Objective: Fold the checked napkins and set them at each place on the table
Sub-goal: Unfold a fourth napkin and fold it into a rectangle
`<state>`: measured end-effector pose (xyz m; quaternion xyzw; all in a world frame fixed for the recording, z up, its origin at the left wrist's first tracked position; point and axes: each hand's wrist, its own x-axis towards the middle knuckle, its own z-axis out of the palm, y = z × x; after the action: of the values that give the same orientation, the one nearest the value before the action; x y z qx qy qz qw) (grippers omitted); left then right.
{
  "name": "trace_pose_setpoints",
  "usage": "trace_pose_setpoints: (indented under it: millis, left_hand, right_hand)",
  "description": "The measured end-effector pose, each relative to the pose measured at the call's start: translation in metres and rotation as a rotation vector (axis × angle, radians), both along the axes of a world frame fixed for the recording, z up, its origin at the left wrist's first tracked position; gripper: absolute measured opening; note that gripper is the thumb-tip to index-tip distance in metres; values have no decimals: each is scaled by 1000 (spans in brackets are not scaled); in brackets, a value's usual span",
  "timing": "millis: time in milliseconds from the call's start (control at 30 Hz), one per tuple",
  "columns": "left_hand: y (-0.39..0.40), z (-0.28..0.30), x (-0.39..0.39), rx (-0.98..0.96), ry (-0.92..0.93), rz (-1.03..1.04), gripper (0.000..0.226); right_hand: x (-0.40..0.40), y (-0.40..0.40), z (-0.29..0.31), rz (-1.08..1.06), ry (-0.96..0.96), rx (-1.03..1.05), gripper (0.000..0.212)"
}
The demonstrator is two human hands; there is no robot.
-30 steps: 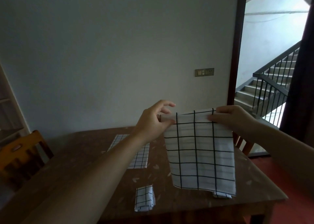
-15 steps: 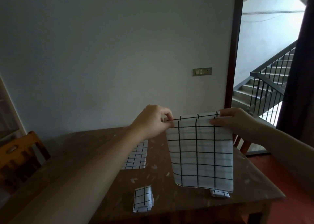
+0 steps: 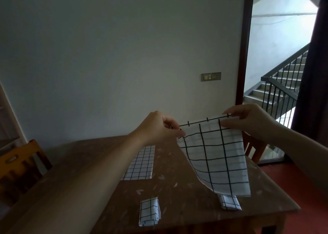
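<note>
- At centre right of the frame, a checked napkin (image 3: 215,155) hangs in the air above the table (image 3: 177,189), held up by its top edge; its lower edge swings toward the lower right and hides part of a small folded napkin (image 3: 230,202) lying near the table's front edge
- Risk, as I judge it: the cloth hangs loose and slanted, so if the two top corners are not level when the fold is made, the checks will not line up and the fold will come out crooked
- Another risk: the trailing lower edge could brush the folded napkin beneath it and drag it out of place when the cloth is lowered
- A light pinch on thin fabric could also let one corner slip, and the half-made fold would fall open
- Left hand (image 3: 159,127), centre of the frame: fingers curled, thumb and fingertips pinching the napkin's upper left corner
- Right hand (image 3: 248,120), right of centre: fingers nearly closed, nipping the upper right corner of the top edge
- Further out: a second folded napkin (image 3: 149,212) sits at lower centre, and a flat, larger checked cloth (image 3: 142,162) lies mid-table, partly behind the left forearm
- Wooden chairs stand at the left edge (image 3: 19,166) and behind the table on the right (image 3: 253,148); whether more places still want napkins I cannot tell
</note>
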<state>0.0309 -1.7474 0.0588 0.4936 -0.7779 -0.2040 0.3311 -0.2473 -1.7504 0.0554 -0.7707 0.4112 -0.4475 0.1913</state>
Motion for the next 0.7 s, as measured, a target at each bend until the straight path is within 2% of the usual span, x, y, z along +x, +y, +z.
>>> trace_pose_setpoints:
  millis: [67, 200, 367, 500, 600, 700]
  left_hand:
    - [0, 0, -1, -15, -8, -2, 13]
    - [-2, 0, -1, -37, -52, -14, 15]
    - [-8, -2, 5, -37, -48, 1, 15]
    - [-12, -4, 10, -48, -55, 30, 23]
    - [-10, -1, 10, -72, -143, 38, 26]
    - [-8, 1, 10, -66, -112, 48, 23]
  right_hand:
    - [0, -3, 0, -19, -7, -6, 6]
    - [-1, -7, 0, -30, -20, -11, 13]
    - [-1, -2, 3, 54, 33, 38, 4]
    - [-1, -4, 2, 9, 11, 17, 5]
    - [1, -5, 2, -13, 48, 14, 20]
    - [1, -6, 3, -14, 36, 3, 28]
